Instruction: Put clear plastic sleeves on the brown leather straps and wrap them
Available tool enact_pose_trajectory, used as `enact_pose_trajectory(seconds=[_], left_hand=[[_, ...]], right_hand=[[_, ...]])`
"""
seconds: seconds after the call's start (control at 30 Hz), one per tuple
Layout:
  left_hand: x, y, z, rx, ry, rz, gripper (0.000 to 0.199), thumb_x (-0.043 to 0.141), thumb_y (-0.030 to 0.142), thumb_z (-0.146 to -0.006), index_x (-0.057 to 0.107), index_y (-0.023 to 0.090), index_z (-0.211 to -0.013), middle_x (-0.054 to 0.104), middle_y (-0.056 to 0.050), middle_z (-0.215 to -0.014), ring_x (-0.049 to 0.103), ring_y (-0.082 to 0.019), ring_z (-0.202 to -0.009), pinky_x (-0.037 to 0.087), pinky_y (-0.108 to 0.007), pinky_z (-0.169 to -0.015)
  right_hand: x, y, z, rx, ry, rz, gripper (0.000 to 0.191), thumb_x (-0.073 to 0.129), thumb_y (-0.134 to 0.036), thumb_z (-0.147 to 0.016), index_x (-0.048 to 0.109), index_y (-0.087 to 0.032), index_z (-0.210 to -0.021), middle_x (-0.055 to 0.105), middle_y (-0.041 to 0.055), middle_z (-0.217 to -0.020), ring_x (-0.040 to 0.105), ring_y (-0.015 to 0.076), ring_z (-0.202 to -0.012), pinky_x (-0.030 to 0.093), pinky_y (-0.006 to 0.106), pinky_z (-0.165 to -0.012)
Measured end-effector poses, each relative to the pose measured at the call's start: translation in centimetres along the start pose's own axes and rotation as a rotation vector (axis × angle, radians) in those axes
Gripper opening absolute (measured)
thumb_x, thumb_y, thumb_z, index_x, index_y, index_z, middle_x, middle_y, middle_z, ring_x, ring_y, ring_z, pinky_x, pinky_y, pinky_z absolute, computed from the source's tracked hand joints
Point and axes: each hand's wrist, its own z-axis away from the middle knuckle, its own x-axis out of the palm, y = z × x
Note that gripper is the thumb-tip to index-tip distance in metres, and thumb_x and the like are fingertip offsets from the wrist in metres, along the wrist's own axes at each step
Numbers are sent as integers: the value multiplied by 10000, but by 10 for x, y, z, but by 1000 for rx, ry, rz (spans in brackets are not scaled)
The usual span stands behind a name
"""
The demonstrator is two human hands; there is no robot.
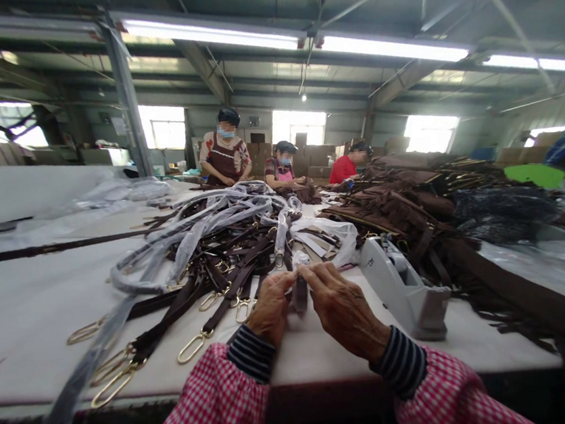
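Note:
Fingertips meet at the near middle of the table, where my left hand (267, 307) and my right hand (345, 308) pinch a dark brown strap (300, 294). The strap's lower part hangs between the hands, slightly blurred. Just beyond the fingertips lies crumpled clear plastic wrap (300, 259); whether it is joined to the held strap I cannot tell. Left of my left hand spreads a pile of brown straps (241, 271) with gold oval clasps (192, 348). Plastic-wrapped straps (139, 274) loop over that pile.
A pale grey device (408, 293), perhaps a tape dispenser, stands right of my right hand. Brown fabric pieces (414, 204) are heaped on the right side of the white table (24, 323). Across it are three co-workers, one in a brown apron (220, 156). A wrapped strap (73, 392) hangs over the front edge.

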Motion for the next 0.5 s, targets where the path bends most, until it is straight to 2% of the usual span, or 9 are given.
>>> enact_pose_trajectory(seconds=[0.2,0.5], left_hand=[[0,1,-2,75,91,-55,306,791,423,-765,675,143,-720,624,-12,-717,518,-126,-672,410,-234,-616],[-3,-2,-4,68,135,-109,344,806,455,-732,657,148,-692,595,14,-651,460,-105,-575,364,-239,-551]], right_hand=[[0,-3,-4,-30,-14,271,540,463,-36,-947,448,-48,-1487,596,182,-1364,528,324,-1184,546,448,-887],[-11,-5,-9,-131,-38,479,399,486,-76,-953,585,3,-1331,658,200,-1124,573,334,-1016,505,438,-742]])
